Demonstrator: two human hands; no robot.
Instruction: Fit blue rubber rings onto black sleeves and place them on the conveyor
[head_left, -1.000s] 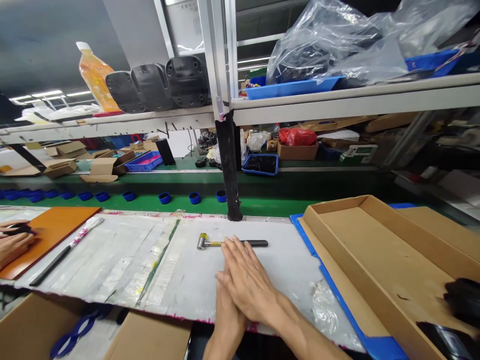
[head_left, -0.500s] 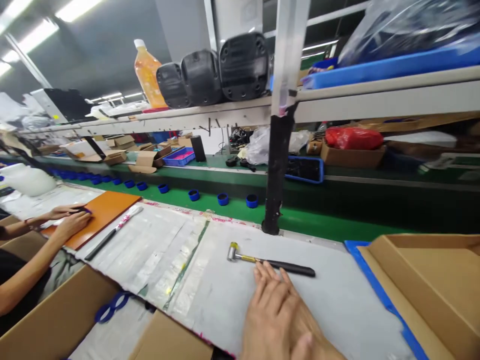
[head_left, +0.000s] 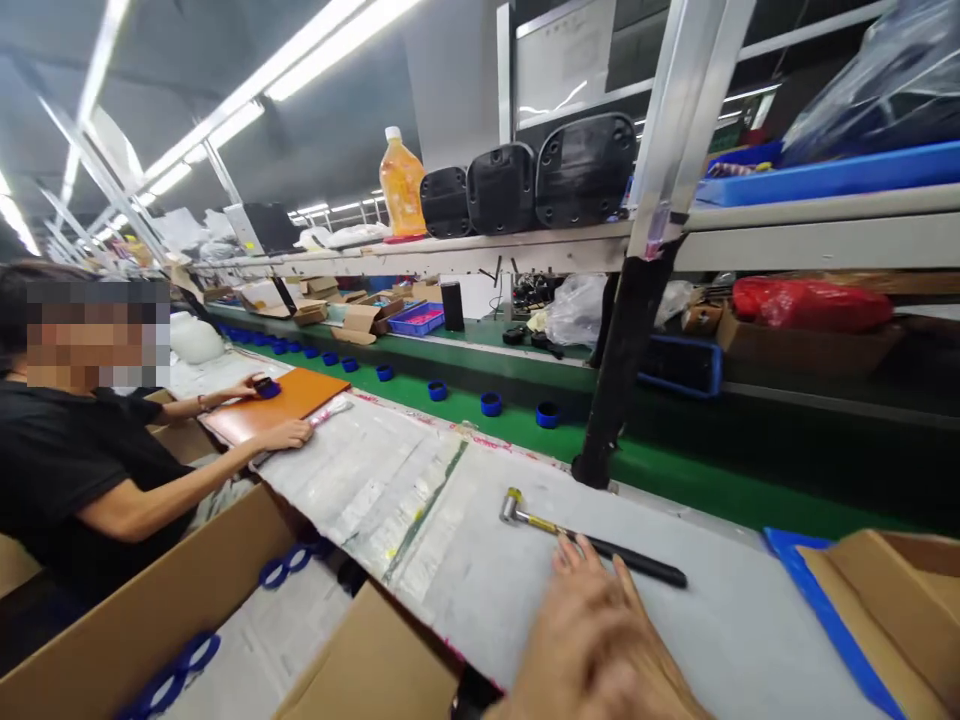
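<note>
My left hand (head_left: 566,635) lies over my right hand (head_left: 652,660) at the lower middle, palms down; the left is smeared by motion. The fingers stretch forward over the pale worktop (head_left: 465,560). Fingertips of the overlapped hands rest at or just beside the black handle of a small hammer (head_left: 630,560). Its metal head with a yellow face points left. Neither hand appears to grip it. Parts of the right hand are covered by the left.
On the left a co-worker holds a blue-rimmed black part (head_left: 266,387) over an orange board (head_left: 315,392). Blue rings (head_left: 547,414) line the green belt (head_left: 517,435). Cardboard boxes (head_left: 900,590) stand right and lower left. A black-wrapped post (head_left: 619,400) rises behind the worktop.
The view has swung left, showing more of the co-worker. One of the co-worker's hands has moved to the pale-headed tool beside the orange board. My hands stay stacked by the hammer.
</note>
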